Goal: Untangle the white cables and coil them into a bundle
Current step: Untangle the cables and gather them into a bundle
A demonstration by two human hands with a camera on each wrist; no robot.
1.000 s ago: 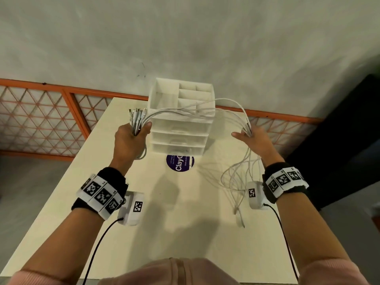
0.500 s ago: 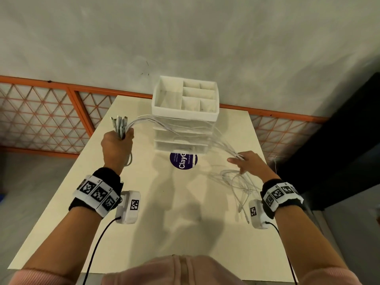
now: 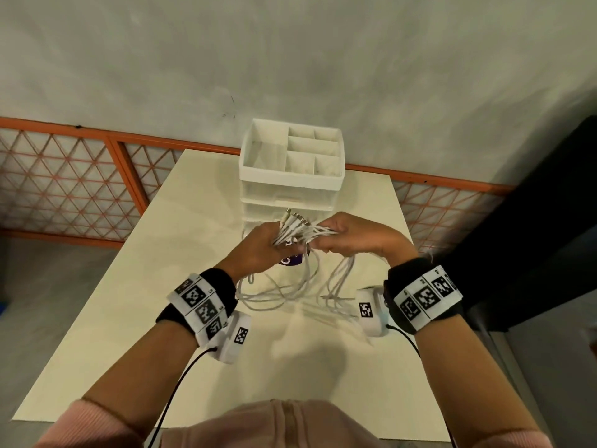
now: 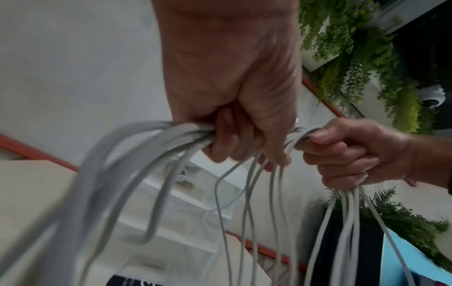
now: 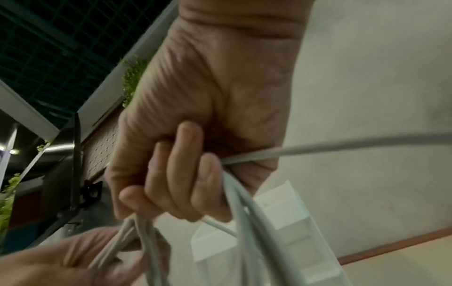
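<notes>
Several white cables are gathered between both hands above the middle of the table. My left hand grips the bunch just below the metal plug ends, which fan out upward. My right hand is fisted round the same cables right beside it, the two hands almost touching. Loose loops hang from both fists down toward the tabletop. In the left wrist view the left hand clenches the cables with the right fist close by. The right wrist view shows the right hand curled round the cables.
A white drawer organizer with open top compartments stands at the table's far middle, just behind the hands. A purple round sticker lies under the cables. The cream table has an orange mesh railing behind and a dark panel to the right.
Both hands have come together at the table's middle: the left moved right with the plug ends, the right moved left and closed round the cables. The stretched span now hangs as loops.
</notes>
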